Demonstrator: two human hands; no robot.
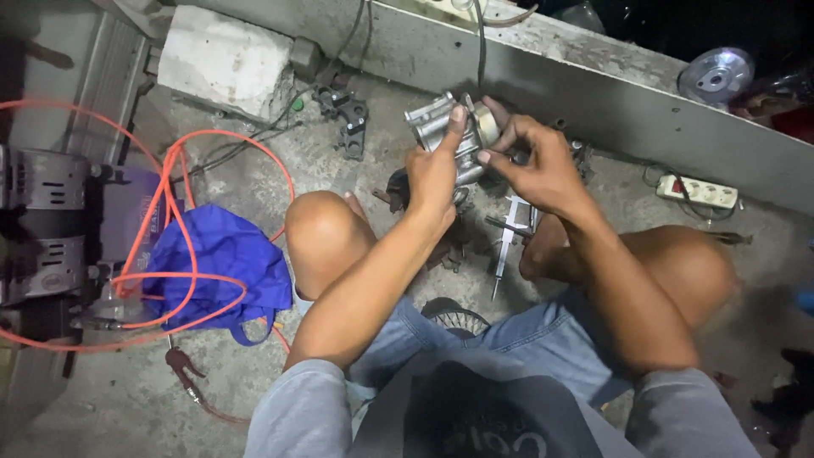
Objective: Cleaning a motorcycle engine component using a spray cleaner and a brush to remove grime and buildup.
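The person is squatting on a concrete floor point(127, 407), knees apart, with a small spoked wheel point(455, 318) lying between the legs. Just beyond the knees, a metal caliper point(509, 233) is lying on the floor beside dark small parts.

Both hands are holding a silver carburetor point(441, 127) up above the floor, in front of the knees. The left hand point(432, 174) is gripping its near side, fingers curled around the body and thumb pointing up along it. The right hand point(543, 165) is closing on its right end, fingertips pinching a round pale fitting there.

To the left, a blue cloth point(225, 254) is lying on the floor with an orange hose point(170, 178) looping over it, running to a grey compressor point(51, 229) at the edge. Farther off, a black bracket point(348, 114) is resting near a white block point(225, 59). A grey metal beam point(636, 110) is crossing the back, with a white power strip point(699, 191) below it and a shiny disc point(716, 76) beyond.
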